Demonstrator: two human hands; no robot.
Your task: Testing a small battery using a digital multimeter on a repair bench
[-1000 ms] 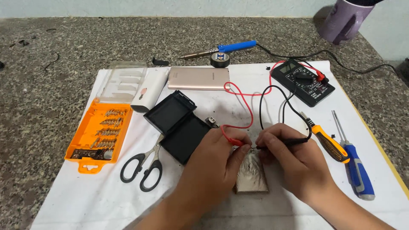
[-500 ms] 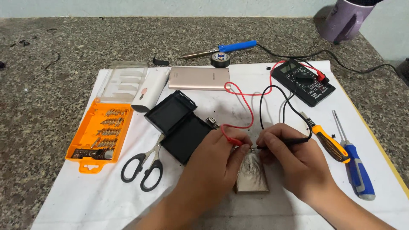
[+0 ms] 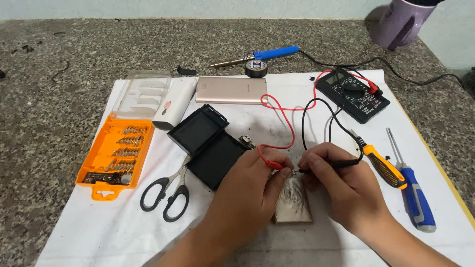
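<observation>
My left hand [image 3: 250, 190] pinches a red test probe [image 3: 271, 163], its tip pointing right. My right hand [image 3: 341, 190] grips a black test probe [image 3: 330, 164], its tip pointing left. Both tips meet at the top edge of a flat silvery battery pouch [image 3: 294, 203] lying on the white sheet between my hands. Red and black leads [image 3: 303, 112] run back to a black multimeter [image 3: 352, 94] at the upper right. An open black case [image 3: 207, 143] lies just left of my left hand.
On the white sheet [image 3: 89, 222]: black scissors [image 3: 168, 195], an orange bit tray [image 3: 116, 154], a white power bank [image 3: 173, 103], a rose-gold power bank [image 3: 231, 90], yellow [image 3: 381, 163] and blue [image 3: 413, 193] screwdrivers. Behind lie a blue soldering iron [image 3: 260, 54], tape roll [image 3: 256, 67] and purple cup [image 3: 398, 22].
Both hands hold the probes in almost the same spot on the pouch; only tiny shifts of the fingers show.
</observation>
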